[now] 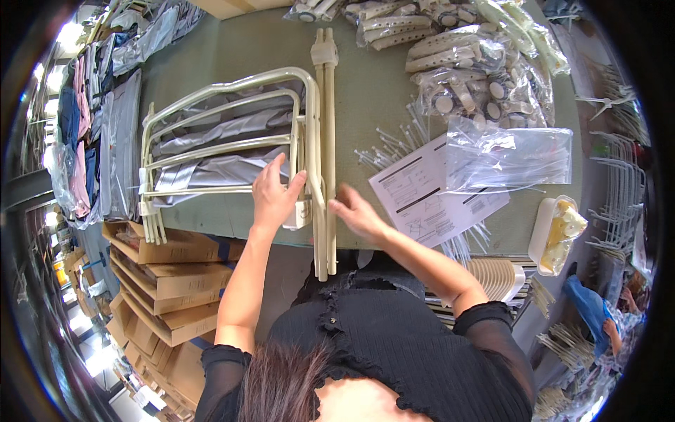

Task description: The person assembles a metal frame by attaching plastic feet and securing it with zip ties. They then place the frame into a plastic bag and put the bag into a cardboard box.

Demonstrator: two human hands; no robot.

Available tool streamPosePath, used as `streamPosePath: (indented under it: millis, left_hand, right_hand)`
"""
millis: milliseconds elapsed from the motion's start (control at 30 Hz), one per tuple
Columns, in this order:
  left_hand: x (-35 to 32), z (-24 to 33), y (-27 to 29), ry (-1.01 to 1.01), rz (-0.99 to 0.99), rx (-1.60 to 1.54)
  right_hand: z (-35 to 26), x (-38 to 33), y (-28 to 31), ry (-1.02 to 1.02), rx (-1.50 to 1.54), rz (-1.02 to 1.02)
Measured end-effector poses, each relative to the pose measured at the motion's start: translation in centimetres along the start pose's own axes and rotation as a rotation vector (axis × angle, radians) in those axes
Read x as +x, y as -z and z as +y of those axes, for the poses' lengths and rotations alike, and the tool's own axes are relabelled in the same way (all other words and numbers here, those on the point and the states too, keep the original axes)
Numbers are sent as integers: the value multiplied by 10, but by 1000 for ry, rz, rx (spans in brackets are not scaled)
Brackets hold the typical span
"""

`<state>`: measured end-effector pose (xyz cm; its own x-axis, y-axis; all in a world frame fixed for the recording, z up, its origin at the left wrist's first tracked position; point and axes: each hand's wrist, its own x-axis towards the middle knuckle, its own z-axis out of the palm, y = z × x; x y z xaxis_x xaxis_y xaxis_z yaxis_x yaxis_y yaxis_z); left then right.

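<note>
A folded cream metal tube frame lies on the table with grey fabric gathered between its bars. My left hand rests at the frame's near right corner, thumb spread from the fingers, beside a small cream plastic block. Along the frame's right side runs a pair of long cream tubes, joined near the far end by a plastic fitting. Their near ends stick out past the table edge. My right hand, slightly blurred, is just right of these tubes with thumb and fingers apart, holding nothing visible.
Right of the tubes lie printed sheets, a clear plastic bag, white cable ties and bagged cream parts with wheels. A white tub sits at the right edge. Cardboard boxes and folded fabric are left.
</note>
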<state>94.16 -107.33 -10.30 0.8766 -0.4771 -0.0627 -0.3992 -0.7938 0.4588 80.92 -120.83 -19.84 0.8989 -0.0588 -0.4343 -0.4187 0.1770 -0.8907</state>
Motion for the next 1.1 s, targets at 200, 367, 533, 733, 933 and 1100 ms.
streamPosePath:
  millis: [200, 367, 533, 733, 933, 1100]
  left_hand:
    - [49, 5, -13, 241, -302, -80]
    - [54, 17, 0, 225, -395, -182]
    - [51, -2, -12, 245, -385, -98]
    - [48, 9, -8, 305, -338, 39]
    - [43, 7, -4, 245, -269, -3]
    - [81, -13, 43, 40, 249, -186]
  right_hand:
    - [-42, 4, 38, 153, -472, 46]
    - [-97, 49, 115, 287, -578, 253]
    - [-159, 100, 136, 358, -788, 180]
    - [-310, 239, 102, 689, -1305, 113]
    - [-437, 409, 100, 985, -1412, 293]
    - [-383, 432, 73, 1290, -1264, 367]
